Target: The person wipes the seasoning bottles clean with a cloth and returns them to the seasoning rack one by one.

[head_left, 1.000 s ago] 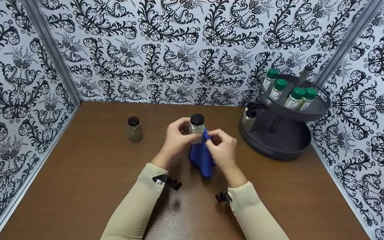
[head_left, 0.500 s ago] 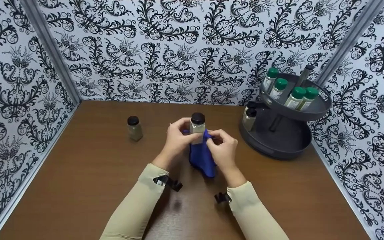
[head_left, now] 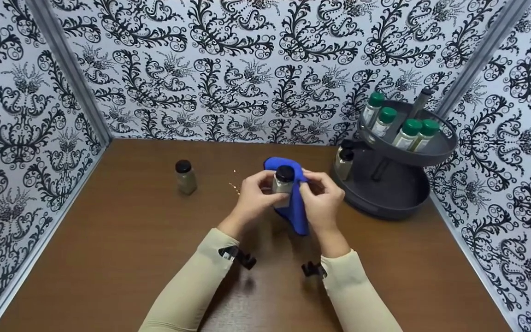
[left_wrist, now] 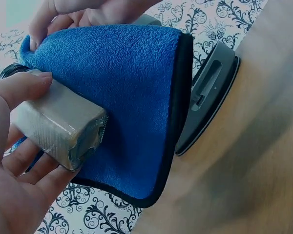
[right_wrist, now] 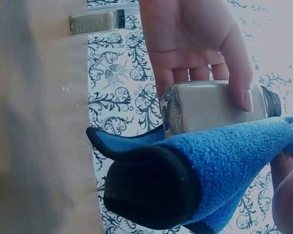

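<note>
My left hand [head_left: 257,197] grips a square glass spice jar [left_wrist: 63,122] with a black lid, thumb on one side and fingers on the other. Pale powder fills the jar. A blue cloth [left_wrist: 122,97] with a dark edge hangs against the jar's right side, and part of it lies behind the jar. My right hand [head_left: 323,200] pinches this cloth near the lid. Both hands are raised over the table. Another black-lidded jar [head_left: 185,177] stands upright on the table to the left.
At the right stands a dark two-tier round rack [head_left: 385,203]. Several green-capped jars [head_left: 407,134] sit on its upper tier, and black-lidded jars [head_left: 344,165] on the lower one. Patterned walls [head_left: 228,69] enclose the brown table [head_left: 122,258].
Both hands have shifted slightly to the right with the jar and cloth. The cloth's upper part now shows behind the jar's lid. The standing jar and rack have stayed put.
</note>
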Motion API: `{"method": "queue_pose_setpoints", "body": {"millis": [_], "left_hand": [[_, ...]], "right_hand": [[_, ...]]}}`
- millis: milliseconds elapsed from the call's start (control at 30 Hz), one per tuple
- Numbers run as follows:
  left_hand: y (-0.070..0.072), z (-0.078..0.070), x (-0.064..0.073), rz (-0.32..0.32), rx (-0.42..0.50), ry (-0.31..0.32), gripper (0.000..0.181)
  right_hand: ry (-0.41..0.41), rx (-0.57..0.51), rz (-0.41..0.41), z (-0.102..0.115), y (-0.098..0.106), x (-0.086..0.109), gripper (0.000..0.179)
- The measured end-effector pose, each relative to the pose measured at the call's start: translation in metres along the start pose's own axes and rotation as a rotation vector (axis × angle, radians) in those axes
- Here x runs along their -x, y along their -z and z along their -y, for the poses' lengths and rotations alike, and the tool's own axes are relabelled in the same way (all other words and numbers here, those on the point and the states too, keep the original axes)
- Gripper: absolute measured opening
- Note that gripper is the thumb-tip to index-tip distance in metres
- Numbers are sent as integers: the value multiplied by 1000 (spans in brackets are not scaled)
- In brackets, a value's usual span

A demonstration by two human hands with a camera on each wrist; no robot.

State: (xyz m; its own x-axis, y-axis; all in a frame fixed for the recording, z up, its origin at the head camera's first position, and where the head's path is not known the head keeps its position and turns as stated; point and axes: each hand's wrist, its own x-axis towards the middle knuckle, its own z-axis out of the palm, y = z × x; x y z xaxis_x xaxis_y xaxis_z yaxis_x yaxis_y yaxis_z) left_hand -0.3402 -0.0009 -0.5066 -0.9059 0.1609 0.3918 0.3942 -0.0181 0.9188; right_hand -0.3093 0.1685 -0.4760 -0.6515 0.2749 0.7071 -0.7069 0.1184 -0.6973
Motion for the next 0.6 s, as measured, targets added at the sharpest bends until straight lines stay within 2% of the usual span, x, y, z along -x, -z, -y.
{"method": "queue_pose_setpoints", "body": {"millis": [267,400,500,600], "left_hand": [[6,-3,-2,-31,33,-19,48],[10,-4,-2,-54,49,-25,46],[13,-4,-2,-93,53,-26,45],[14,-4,-3,-145,67,-28,45]], "right_hand": [[-69,91,55,-5,-2,4,16],[-46,170,90,-12,-5,9,16],[-36,202,115,-10,-8,13,15],[-69,208,143,-3,-13,16,14]]}}
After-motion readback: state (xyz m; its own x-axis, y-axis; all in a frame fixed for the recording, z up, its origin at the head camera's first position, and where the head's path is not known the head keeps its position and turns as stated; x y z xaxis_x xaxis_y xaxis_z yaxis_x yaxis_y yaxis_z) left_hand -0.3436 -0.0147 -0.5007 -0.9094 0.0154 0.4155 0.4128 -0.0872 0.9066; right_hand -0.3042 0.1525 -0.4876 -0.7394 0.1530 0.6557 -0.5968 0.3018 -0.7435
